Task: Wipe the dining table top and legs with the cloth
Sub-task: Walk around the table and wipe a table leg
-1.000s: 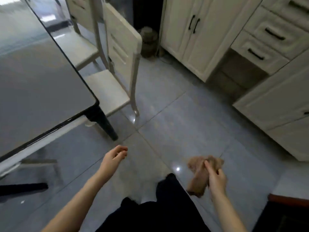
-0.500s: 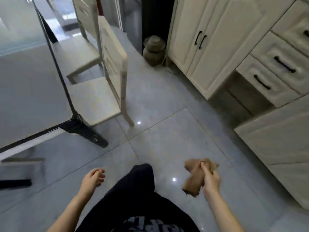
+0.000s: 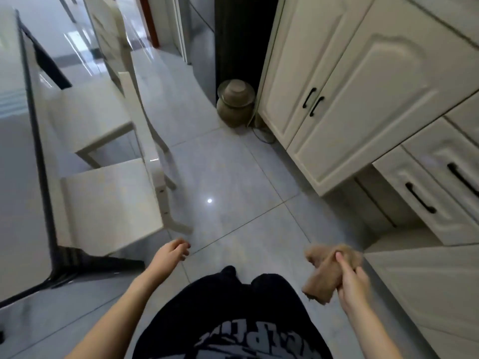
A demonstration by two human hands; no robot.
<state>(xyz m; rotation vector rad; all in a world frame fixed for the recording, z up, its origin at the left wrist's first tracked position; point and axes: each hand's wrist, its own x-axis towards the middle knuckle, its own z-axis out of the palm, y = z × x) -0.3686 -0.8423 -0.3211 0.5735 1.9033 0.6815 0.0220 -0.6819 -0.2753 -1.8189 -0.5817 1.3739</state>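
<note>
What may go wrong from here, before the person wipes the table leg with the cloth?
The black table leg slants out low over the floor: a foot may catch it. The chair stands close beside that leg and may block reach. The cloth hangs bunched from the right hand and might slip.

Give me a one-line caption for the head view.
Standing by the dining table, a person grips a brown cloth in the right hand; left hand loosely curled and empty.

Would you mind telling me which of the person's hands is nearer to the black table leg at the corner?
Left. The left hand hangs empty just right of the table leg; the right hand, gripping the cloth, is much farther right.
</note>
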